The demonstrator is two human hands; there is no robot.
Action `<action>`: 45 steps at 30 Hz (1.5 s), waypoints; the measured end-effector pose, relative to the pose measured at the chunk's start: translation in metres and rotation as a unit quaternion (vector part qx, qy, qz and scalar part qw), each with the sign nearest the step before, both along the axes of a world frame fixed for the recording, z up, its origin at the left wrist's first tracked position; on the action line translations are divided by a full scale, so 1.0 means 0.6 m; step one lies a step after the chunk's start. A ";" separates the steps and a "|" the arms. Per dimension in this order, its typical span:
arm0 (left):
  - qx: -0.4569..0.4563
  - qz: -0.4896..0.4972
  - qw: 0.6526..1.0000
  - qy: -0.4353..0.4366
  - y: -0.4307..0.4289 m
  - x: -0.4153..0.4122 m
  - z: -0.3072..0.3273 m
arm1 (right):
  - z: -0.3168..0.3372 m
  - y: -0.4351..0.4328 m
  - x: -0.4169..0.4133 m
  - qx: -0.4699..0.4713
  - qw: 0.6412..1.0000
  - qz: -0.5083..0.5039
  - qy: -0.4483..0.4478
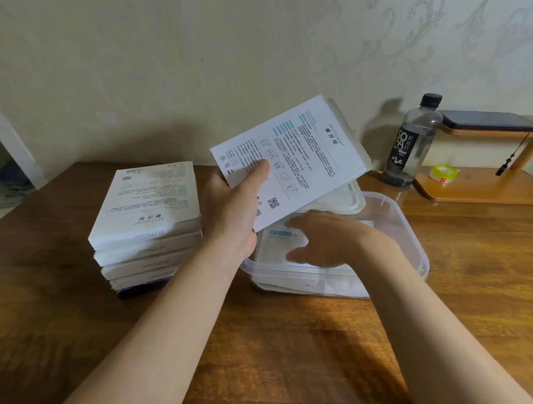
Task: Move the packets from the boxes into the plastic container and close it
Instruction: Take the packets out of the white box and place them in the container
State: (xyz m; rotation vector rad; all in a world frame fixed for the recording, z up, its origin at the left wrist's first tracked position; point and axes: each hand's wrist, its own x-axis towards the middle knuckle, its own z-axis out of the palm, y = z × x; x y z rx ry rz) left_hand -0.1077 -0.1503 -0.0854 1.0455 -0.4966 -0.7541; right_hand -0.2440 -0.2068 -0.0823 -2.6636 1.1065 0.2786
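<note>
Head view: left grip [231,212] pinches a white box [291,160], thumb on top, tilted over the clear plastic container [305,272] on the wooden surface [283,340]. Right grip [321,238] is spread and holds nothing, inside the container just above the white packets [275,242]. The box hides most of the off-white lid [350,202]; stack of boxes [148,221] to the left, soda bottle [411,144], tape roll [442,173] and phone [488,120] far right.

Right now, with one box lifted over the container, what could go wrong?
The left hand grips the tilted box near one corner; it could slip onto the packets. The stack of boxes sits staggered beside the left forearm; a bump might topple it. Packets under the right hand may lie unevenly and hinder closing the container.
</note>
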 end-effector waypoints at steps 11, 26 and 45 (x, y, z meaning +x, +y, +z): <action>0.001 -0.018 1.000 -0.012 0.001 0.003 -0.002 | -0.016 -0.005 0.008 0.056 0.993 0.042 0.090; 0.005 -0.016 1.000 -0.020 0.001 0.001 -0.003 | -0.027 -0.011 0.015 0.054 0.990 0.064 0.115; 0.001 -0.019 1.000 -0.017 0.003 0.003 -0.003 | -0.028 -0.015 0.015 0.039 0.997 0.041 0.058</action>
